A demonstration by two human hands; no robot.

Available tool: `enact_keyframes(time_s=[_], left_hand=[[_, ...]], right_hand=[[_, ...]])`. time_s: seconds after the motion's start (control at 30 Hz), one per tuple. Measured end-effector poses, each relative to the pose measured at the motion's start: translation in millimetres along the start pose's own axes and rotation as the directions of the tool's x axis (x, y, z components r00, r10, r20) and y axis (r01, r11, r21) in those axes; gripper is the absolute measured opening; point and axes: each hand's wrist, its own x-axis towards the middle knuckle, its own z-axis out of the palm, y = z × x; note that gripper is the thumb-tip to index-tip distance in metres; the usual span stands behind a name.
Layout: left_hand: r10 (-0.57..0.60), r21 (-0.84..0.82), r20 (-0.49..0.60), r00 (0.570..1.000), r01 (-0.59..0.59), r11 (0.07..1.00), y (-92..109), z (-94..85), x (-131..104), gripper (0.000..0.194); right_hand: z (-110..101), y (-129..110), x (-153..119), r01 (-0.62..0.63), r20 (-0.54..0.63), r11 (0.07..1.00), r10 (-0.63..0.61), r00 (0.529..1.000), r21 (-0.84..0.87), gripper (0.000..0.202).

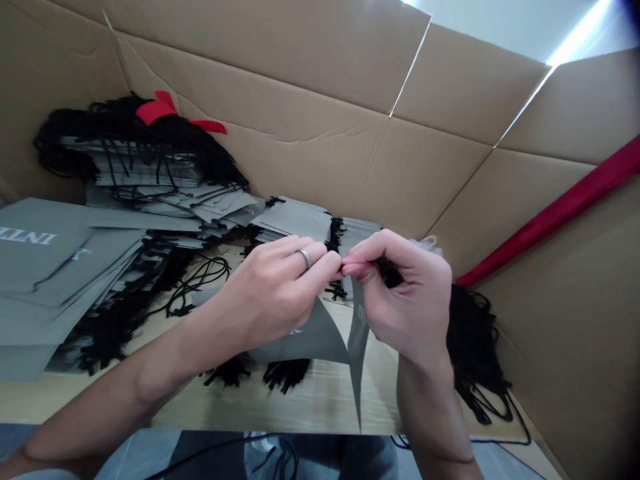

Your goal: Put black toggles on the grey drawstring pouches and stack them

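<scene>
My left hand (280, 287), with a ring on one finger, and my right hand (407, 287) meet at their fingertips above the table. Both are closed in a pinch; what lies between the left fingertips is too small and hidden to make out. A narrow, bent grey card (358, 333) hangs just below my right thumb, its top edge behind the fingers. Beneath my left hand shows another grey card (315, 337) with white print, partly covered by the hand. Black cord ends (287, 373) stick out under it.
Grey cards (45, 260) with white lettering and black cords are stacked at left. Behind them is a corded pile (150, 160) with a red strip (157, 110). More cards (295, 217) lie at the back. Black cords (475, 347) lie right. Cardboard walls (310, 100) enclose the table (280, 410).
</scene>
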Motion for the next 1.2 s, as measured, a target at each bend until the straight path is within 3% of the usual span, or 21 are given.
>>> enact_keyframes(time_s=[0.23,0.4,0.53,0.77,0.9,1.1,1.2], left_hand=[[-0.062,-0.067,0.041,0.997,0.064,0.996,-2,-5.6,-3,0.031],[-0.185,-0.289,0.097,0.978,0.206,0.935,-5,-7.9,-4,0.025],[-0.208,-0.390,0.171,0.963,0.261,0.883,-7,-12.0,-4,0.025],[-0.200,-0.456,0.072,0.977,0.211,0.865,-9,-13.2,-3,0.027],[-0.201,-0.489,0.125,0.971,0.237,0.840,-13,-22.9,-1,0.028],[-0.217,-0.435,0.150,0.965,0.261,0.862,-12,-24.4,2,0.029],[-0.258,-0.437,0.149,0.955,0.298,0.849,-11,-20.2,2,0.029]], right_hand=[[10,3,0,0.015,-0.055,0.997,-0.011,0.998,0.081,0.027],[0,4,2,0.018,-0.045,0.999,-0.016,0.999,0.029,0.022],[-8,3,3,0.021,-0.023,1.000,-0.021,1.000,0.009,0.020],[2,7,3,0.038,-0.106,0.987,-0.021,0.994,0.158,0.027],[7,9,3,0.058,-0.136,0.975,-0.029,0.990,0.216,0.023],[-2,3,4,0.010,-0.079,0.998,-0.006,0.997,0.061,0.012],[-4,1,4,-0.061,-0.090,0.989,0.073,0.993,0.134,0.036]])
